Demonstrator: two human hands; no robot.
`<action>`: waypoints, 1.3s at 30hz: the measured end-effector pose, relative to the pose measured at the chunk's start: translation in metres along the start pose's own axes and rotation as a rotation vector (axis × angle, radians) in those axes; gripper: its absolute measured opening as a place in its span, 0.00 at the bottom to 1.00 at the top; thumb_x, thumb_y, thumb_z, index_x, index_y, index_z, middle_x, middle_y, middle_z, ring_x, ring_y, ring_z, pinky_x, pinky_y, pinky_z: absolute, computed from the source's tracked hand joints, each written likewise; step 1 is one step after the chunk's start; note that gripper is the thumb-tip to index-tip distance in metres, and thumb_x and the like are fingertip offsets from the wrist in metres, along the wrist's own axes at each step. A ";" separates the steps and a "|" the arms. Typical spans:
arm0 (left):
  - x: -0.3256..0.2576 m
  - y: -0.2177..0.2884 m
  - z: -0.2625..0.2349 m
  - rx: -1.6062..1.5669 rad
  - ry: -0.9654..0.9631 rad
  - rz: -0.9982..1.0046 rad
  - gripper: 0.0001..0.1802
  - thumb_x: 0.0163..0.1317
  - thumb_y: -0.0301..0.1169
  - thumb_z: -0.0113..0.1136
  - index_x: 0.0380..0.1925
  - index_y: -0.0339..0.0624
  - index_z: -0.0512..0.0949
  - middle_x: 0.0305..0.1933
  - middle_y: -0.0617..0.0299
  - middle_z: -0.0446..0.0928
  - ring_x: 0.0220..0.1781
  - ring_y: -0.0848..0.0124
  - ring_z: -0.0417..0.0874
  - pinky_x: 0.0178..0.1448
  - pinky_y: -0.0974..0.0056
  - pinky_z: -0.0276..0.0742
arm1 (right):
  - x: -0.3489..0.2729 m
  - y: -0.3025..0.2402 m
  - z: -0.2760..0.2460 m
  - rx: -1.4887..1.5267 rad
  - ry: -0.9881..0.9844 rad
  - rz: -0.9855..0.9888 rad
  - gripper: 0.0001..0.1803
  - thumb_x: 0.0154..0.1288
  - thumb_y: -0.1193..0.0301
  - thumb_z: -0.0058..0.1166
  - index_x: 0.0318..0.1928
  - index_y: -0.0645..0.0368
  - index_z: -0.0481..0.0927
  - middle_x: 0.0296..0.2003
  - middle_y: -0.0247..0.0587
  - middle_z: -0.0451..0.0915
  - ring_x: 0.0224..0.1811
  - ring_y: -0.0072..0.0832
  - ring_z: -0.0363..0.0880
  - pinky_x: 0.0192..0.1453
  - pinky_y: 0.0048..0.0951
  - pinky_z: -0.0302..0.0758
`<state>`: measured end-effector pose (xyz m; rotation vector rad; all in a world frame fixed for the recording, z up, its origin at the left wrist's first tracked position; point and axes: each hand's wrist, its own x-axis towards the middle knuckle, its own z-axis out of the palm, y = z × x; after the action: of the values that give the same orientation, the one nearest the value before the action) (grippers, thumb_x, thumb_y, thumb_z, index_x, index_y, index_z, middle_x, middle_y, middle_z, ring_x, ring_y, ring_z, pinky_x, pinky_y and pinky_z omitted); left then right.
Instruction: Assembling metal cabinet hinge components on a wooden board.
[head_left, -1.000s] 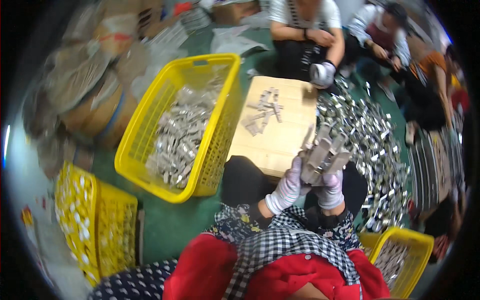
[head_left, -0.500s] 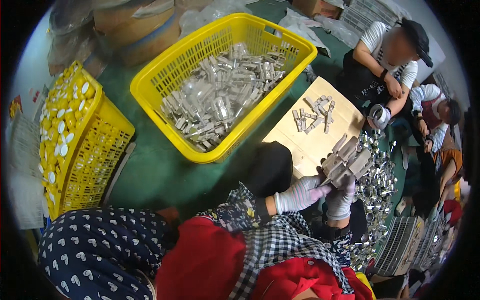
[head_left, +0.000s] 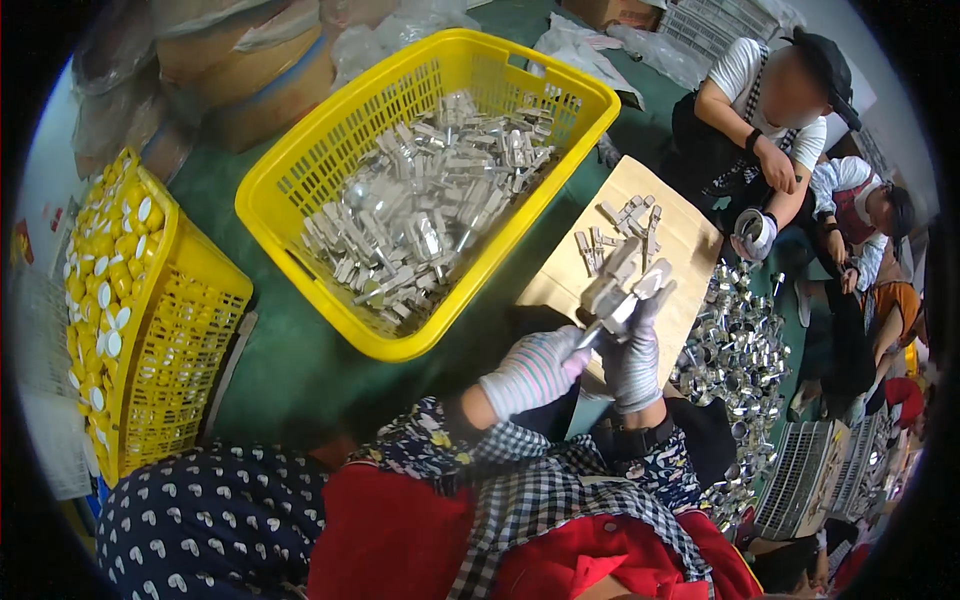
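My right hand (head_left: pixel 637 362), in a striped white knit glove, is closed around a bundle of grey metal clip-like parts (head_left: pixel 622 292) held above a cardboard sheet. Also gloved, my left hand (head_left: pixel 532 372) grips the near-left end of one slim part by the bundle; blur hides its exact shape. Beyond the bundle, several similar loose parts (head_left: pixel 640 218) lie on the cardboard sheet (head_left: pixel 685 225). To the left stands a yellow plastic basket (head_left: pixel 385 345) holding many such parts and some clear plastic pieces.
At far left, a second yellow basket (head_left: pixel 185 350) is heaped with yellow-and-white caps (head_left: pixel 105 290). Shiny round metal pieces (head_left: pixel 735 365) pile up right of the cardboard. A co-worker (head_left: pixel 765 130) crouches beyond it, others farther right. Grey crates (head_left: pixel 800 475) sit at lower right.
Both hands and the bundle have moved left over the cardboard. My left hand has drawn away from my right, a slim part in its fingers. The view has shifted slightly.
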<state>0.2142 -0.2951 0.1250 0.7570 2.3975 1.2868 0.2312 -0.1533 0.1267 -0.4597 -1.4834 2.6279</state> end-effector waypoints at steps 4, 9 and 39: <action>0.020 -0.046 -0.044 -0.132 0.048 0.117 0.15 0.58 0.39 0.43 0.28 0.37 0.71 0.21 0.53 0.73 0.22 0.60 0.73 0.29 0.61 0.69 | -0.007 -0.004 -0.028 -0.243 -0.200 0.022 0.44 0.55 0.42 0.42 0.58 0.68 0.52 0.48 0.57 0.67 0.48 0.39 0.72 0.49 0.31 0.71; 0.096 -0.095 -0.141 -0.427 0.082 -0.352 0.16 0.55 0.40 0.52 0.34 0.36 0.72 0.21 0.63 0.72 0.14 0.75 0.68 0.16 0.73 0.65 | -0.062 -0.020 -0.111 -0.808 0.268 -0.002 0.24 0.53 0.70 0.52 0.50 0.70 0.67 0.36 0.44 0.77 0.36 0.23 0.74 0.43 0.23 0.71; 0.152 -0.064 -0.095 -0.070 -0.039 -0.202 0.23 0.59 0.43 0.45 0.45 0.34 0.70 0.23 0.60 0.75 0.17 0.76 0.71 0.21 0.72 0.69 | -0.142 -0.025 -0.166 -1.089 0.355 -0.268 0.19 0.51 0.69 0.54 0.43 0.68 0.73 0.33 0.46 0.77 0.36 0.29 0.76 0.43 0.26 0.71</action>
<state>0.0243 -0.2985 0.1193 0.5006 2.3167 1.2546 0.4146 -0.0355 0.0981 -0.6628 -2.4627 1.2512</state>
